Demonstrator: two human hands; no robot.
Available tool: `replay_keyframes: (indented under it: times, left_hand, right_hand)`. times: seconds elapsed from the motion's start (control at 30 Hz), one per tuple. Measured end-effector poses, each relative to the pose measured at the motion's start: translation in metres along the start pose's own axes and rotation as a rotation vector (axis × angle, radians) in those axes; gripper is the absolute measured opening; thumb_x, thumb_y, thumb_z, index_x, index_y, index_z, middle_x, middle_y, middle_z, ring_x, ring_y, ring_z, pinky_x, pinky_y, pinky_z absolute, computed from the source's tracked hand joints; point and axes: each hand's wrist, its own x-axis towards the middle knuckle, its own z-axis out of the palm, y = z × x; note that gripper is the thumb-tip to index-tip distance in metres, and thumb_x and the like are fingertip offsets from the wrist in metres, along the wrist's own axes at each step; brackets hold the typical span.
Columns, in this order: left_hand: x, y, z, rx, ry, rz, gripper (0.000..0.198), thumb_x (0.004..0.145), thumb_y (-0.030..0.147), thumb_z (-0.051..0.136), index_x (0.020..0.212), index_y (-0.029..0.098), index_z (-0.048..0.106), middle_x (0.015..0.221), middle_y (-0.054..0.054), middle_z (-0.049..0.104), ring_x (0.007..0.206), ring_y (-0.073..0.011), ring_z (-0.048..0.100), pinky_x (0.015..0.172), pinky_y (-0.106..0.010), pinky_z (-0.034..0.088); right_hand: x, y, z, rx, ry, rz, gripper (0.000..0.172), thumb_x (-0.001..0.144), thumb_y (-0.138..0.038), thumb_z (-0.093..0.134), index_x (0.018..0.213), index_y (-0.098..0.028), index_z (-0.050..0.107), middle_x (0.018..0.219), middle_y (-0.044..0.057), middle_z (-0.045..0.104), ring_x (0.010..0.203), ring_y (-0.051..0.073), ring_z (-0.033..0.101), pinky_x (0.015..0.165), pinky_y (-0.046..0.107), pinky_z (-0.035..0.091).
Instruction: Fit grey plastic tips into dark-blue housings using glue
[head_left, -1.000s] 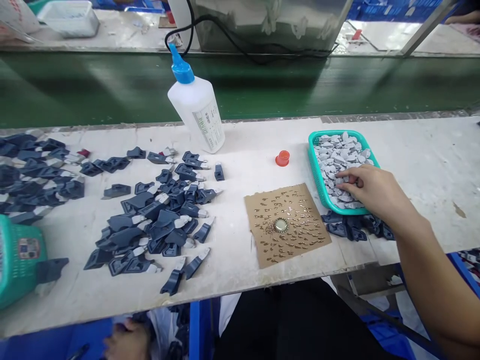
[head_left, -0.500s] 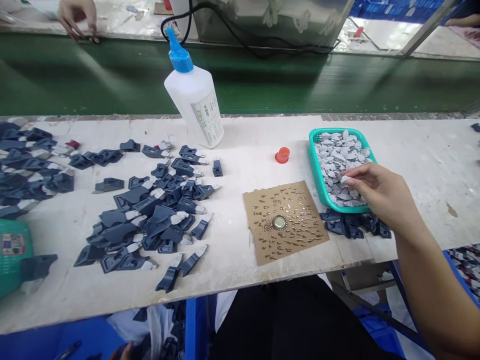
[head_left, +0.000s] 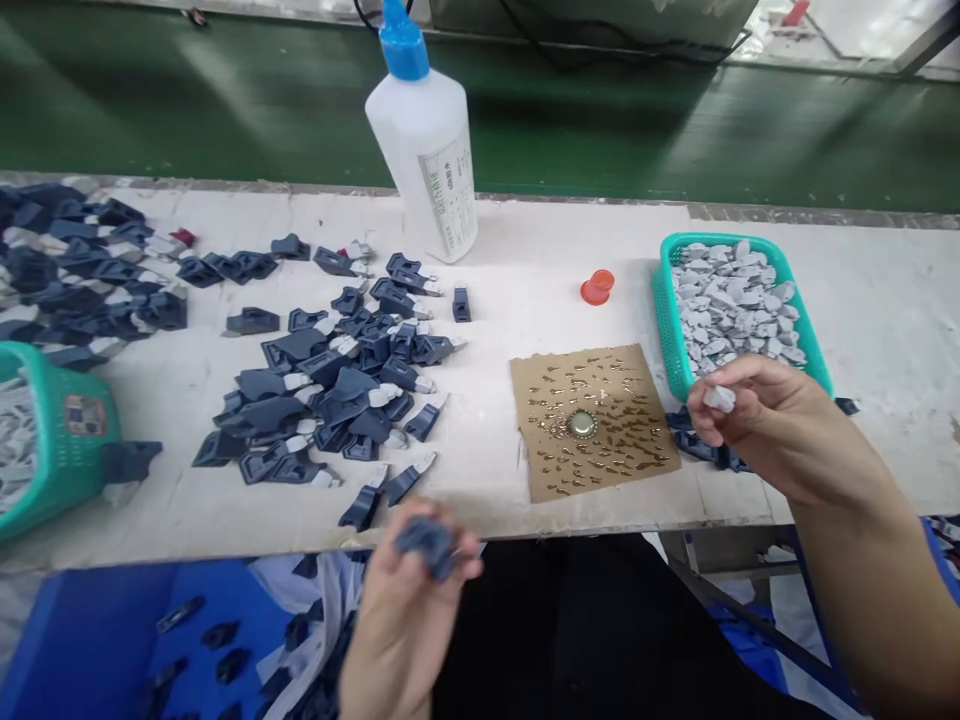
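Observation:
My left hand (head_left: 409, 610) is closed round a dark blue plastic part (head_left: 426, 543), blurred by motion, just in front of the table edge. Between thumb and fingers of my right hand (head_left: 780, 430) is a small light grey plastic piece (head_left: 720, 399). That hand hovers at the near side of a green basket (head_left: 664, 330) filled with similar grey pieces. Left of it lies a brown card (head_left: 544, 480) dotted with wet glue-like drops, a round metal cap (head_left: 582, 424) in its middle. A pile of dark blue parts (head_left: 330, 380), many with grey tips, spreads over the table's left half.
A white bottle (head_left: 431, 160) with a blue nozzle stands at the back beside a red cup-shaped cap (head_left: 598, 287). Another green basket (head_left: 75, 450) sits at the left edge. Below the table is a blue bin (head_left: 112, 620) with dark parts. A green strip (head_left: 600, 140) runs behind.
My right hand has lifted a grey piece from the basket and drawn it back. My left hand has risen from below the table with a dark blue part. The view has tilted down.

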Motion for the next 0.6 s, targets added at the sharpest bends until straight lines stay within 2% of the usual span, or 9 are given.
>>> replay_keyframes:
  times: [0.07,0.13,0.17,0.27,0.33,0.47,0.6]
  left_hand:
    - [0.002,-0.017,0.038,-0.047,-0.154,-0.103,0.047,0.055,0.034,0.104,0.093,0.023,0.079,0.077,0.001,0.074,0.066,-0.0102,0.070,0.059,-0.015,0.056]
    - [0.009,-0.028,0.058,-0.102,-0.251,-0.181,0.044,0.057,0.029,0.103,0.093,0.020,0.079,0.077,0.001,0.075,0.067,-0.0096,0.072,0.060,-0.014,0.056]
    - [0.013,-0.032,0.063,-0.132,-0.286,-0.216,0.042,0.060,0.028,0.102,0.094,0.019,0.079,0.078,0.001,0.076,0.068,-0.0096,0.073,0.062,-0.014,0.057]
    - [0.018,-0.036,0.067,-0.220,-0.373,-0.302,0.039,0.070,0.028,0.097,0.103,0.018,0.079,0.085,-0.001,0.078,0.076,-0.0114,0.078,0.072,-0.016,0.062]
    - [0.017,-0.037,0.066,-0.271,-0.426,-0.344,0.038,0.076,0.027,0.093,0.110,0.017,0.079,0.089,-0.002,0.079,0.082,-0.0135,0.080,0.078,-0.019,0.064]
    - [0.015,-0.035,0.066,-0.356,-0.479,-0.411,0.029,0.079,0.027,0.090,0.103,0.016,0.078,0.091,-0.003,0.079,0.090,-0.0180,0.081,0.084,-0.025,0.065]
    - [0.016,-0.034,0.064,-0.395,-0.461,-0.457,0.026,0.079,0.028,0.090,0.099,0.016,0.078,0.091,-0.002,0.078,0.083,-0.0117,0.075,0.078,-0.021,0.062]
  right_hand:
    - [-0.004,0.003,0.006,-0.038,-0.011,0.023,0.025,0.073,-0.044,0.094,0.089,-0.031,0.081,0.087,0.001,0.079,0.066,0.011,0.070,0.058,0.020,0.060]
    - [-0.007,0.007,0.013,-0.135,-0.004,0.010,0.030,0.072,-0.033,0.095,0.099,-0.032,0.082,0.095,0.001,0.081,0.078,0.013,0.075,0.070,0.021,0.064]
    - [-0.009,0.010,0.017,-0.232,-0.002,-0.042,0.030,0.074,-0.031,0.093,0.103,-0.032,0.082,0.099,0.001,0.081,0.084,0.015,0.077,0.076,0.023,0.066]
    - [-0.009,0.016,0.028,-0.608,-0.053,-0.338,0.017,0.086,-0.030,0.084,0.103,-0.034,0.081,0.105,0.000,0.082,0.097,0.021,0.078,0.087,0.035,0.067]
    - [-0.006,0.020,0.034,-0.738,-0.129,-0.500,0.018,0.091,-0.027,0.078,0.106,-0.036,0.080,0.106,-0.002,0.082,0.099,0.022,0.078,0.089,0.039,0.066]
    - [0.003,0.027,0.040,-0.772,-0.242,-0.626,0.030,0.093,-0.017,0.073,0.115,-0.037,0.079,0.109,-0.004,0.081,0.100,0.020,0.077,0.091,0.038,0.065]
    - [0.009,0.030,0.041,-0.809,-0.318,-0.660,0.028,0.094,-0.015,0.070,0.114,-0.032,0.080,0.109,-0.004,0.081,0.101,0.018,0.077,0.093,0.035,0.064]
